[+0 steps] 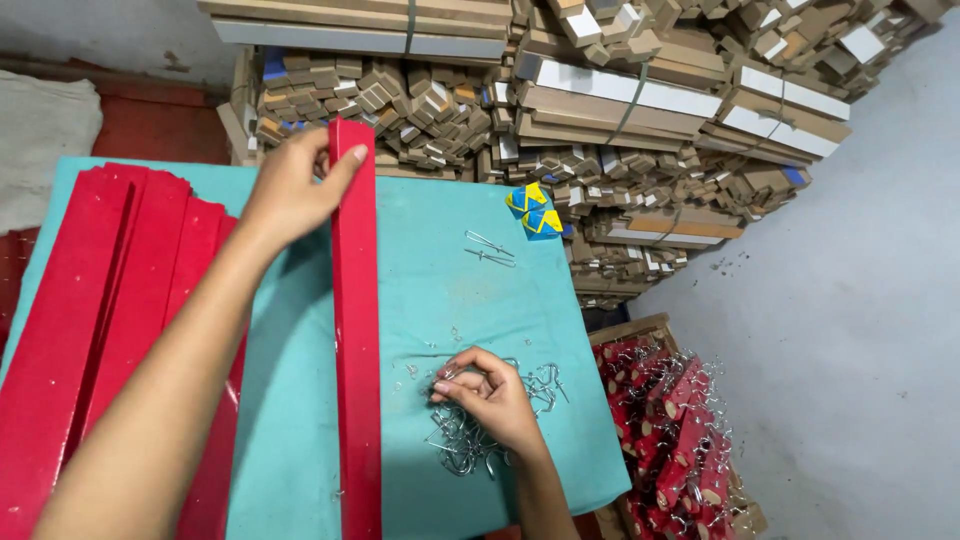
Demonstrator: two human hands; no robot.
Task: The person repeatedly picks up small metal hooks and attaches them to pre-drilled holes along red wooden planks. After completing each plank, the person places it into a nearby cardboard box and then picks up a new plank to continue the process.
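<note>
Head view: two bare hands at a teal-covered table, one on a red strip, one in a heap of wire hooks.

Left hand (296,188) sits at about 11 o'clock, fingers curled around the far end of a long red strip (357,340) that runs straight down the teal cloth (450,290) toward 6 o'clock. Right hand (492,395) lies at about 5 o'clock, just right of the strip, fingertips pinched together on the pile of wire hooks (478,425); whether it has one hook gripped I cannot tell. Stacked red strips (100,300) lie at 9 o'clock, left of the forearm. Two small blue-and-yellow packets (534,210) rest at 1 o'clock near the table's far edge, with two loose hooks (488,249) just before them. Bundled wooden slats (640,110) fill 12 to 2 o'clock. A wooden crate (630,329) of red pieces with hooks fitted stands at 4 o'clock.
</note>
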